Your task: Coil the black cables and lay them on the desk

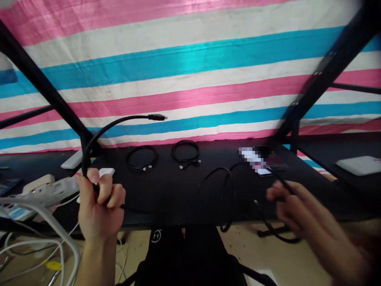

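Note:
My left hand (102,200) is closed around a black cable (102,129) at the left of the desk. From the fist, one end arcs up and right to a slim plug (157,117) with a metal tip. More cable comes out below the fingers toward the right. My right hand (293,202), slightly blurred, pinches a stretch of black cable over the desk's right front part. Around it, loose loops (228,198) hang past the front edge, and another metal-tipped end (256,204) dangles beside the fingers. Whether both hands hold the same cable, I cannot tell.
Two coiled black cables (142,147) (185,141) lie on the black desk (178,190). A partly blurred phone (264,172) is at the right. At the left are a power strip (61,190) and white cords (56,226). Black frame bars (44,83) slope before a striped sheet (190,51).

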Available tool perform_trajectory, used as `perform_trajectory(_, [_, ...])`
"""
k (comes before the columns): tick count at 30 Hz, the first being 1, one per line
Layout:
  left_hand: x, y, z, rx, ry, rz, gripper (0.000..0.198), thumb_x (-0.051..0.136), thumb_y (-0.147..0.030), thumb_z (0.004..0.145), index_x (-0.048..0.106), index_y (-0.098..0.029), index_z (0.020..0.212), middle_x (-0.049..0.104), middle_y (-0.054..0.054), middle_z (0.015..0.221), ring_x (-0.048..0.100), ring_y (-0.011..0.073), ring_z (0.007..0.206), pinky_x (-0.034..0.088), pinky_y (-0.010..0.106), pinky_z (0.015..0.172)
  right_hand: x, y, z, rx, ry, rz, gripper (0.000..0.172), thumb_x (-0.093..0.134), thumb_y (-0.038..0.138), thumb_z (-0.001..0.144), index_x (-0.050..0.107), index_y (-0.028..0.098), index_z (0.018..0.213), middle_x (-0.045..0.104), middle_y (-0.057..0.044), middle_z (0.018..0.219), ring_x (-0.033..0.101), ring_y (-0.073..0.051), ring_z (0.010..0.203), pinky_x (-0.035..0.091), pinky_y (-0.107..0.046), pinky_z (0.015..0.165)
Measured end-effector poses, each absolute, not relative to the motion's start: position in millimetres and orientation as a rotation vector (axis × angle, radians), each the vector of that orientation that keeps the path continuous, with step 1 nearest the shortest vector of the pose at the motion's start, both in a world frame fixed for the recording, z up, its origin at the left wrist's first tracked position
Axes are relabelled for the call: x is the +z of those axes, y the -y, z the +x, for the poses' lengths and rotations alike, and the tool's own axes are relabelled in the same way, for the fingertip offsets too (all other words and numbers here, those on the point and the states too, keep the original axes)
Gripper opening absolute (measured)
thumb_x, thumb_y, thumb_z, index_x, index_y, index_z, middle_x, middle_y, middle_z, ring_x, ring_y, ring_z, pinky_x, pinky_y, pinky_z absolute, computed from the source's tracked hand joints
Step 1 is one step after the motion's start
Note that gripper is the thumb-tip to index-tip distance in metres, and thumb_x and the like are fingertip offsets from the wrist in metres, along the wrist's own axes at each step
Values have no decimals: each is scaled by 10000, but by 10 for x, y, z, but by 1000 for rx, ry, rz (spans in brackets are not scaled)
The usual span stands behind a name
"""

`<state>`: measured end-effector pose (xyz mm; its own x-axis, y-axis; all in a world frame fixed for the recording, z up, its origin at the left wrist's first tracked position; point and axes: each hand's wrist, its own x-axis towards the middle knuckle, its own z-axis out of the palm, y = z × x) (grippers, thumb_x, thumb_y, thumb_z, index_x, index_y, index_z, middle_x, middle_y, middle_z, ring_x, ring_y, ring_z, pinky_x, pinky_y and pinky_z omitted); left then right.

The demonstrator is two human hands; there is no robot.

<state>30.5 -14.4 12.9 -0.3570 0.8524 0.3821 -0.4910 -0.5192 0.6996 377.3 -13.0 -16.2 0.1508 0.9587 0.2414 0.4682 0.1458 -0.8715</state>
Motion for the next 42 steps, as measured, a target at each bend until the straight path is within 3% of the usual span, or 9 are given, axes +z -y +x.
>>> perform_trajectory(1, [147,150,340,1968,-595,958,225,591,-397,849,547,-209,734,99,-75,503,39,71,375,87,224,326,-143,102,3645,644,1496,-1440,439,524,631,789,578,219,929,617,-70,860,584,-154,638,476,-224,488])
perform_trajectory(4, [160,166,409,1982,-607,1009,231,591,-417,843,568,-212,738,100,-75,494,45,75,378,74,236,328,-152,45,3318,688,1599,-1485,440,568,600,777,500,234,1012,619,-47,908,509,-112,534,438,-221,454])
perform_trajectory(11, [210,280,473,2063,-736,930,250,641,-443,797,546,-232,702,78,-67,510,28,82,403,62,251,342,-322,-6,3159,409,1732,-1543,478,684,493,725,427,244,1042,614,37,700,422,-96,429,380,-215,429])
perform_trajectory(19, [246,322,459,2072,-774,918,243,590,-454,838,552,-239,731,81,-62,508,21,84,416,64,250,340,-282,-69,3201,280,1764,-1537,424,536,367,837,512,187,1221,598,25,603,518,-128,441,415,-233,449])
perform_trajectory(26, [176,273,321,2162,-807,725,310,357,-408,961,552,-240,787,177,-65,478,53,82,408,119,208,317,-370,-104,3494,225,1575,-1577,463,469,407,904,486,274,1347,713,-29,885,664,-175,647,518,-280,568])
perform_trajectory(32, [77,178,325,2015,-852,960,219,462,-417,917,571,-233,873,293,-80,430,149,68,327,120,211,279,-233,-38,3472,514,1327,-1472,449,538,447,872,583,239,1268,707,-48,894,367,-47,328,351,-205,308])
perform_trajectory(35, [3,180,505,1898,-905,1137,231,504,-461,882,554,-249,959,352,-83,422,232,76,299,173,195,272,-161,-53,3346,597,1257,-1399,439,567,430,858,596,247,1255,707,-60,917,343,-49,340,321,-204,295])
perform_trajectory(38, [-62,250,788,1708,-905,1204,199,378,-435,943,489,-287,1015,429,-72,470,339,82,342,270,176,333,-132,-72,3194,703,1264,-1286,460,576,395,852,561,258,1291,705,-65,931,313,-55,355,281,-207,289])
perform_trajectory(42, [-84,302,1097,1429,-879,1358,160,289,-349,979,437,-300,1018,584,4,875,559,110,664,477,252,640,-113,-24,2988,785,1454,-1116,528,569,347,823,504,269,1341,681,-49,960,357,-81,452,352,-221,395])
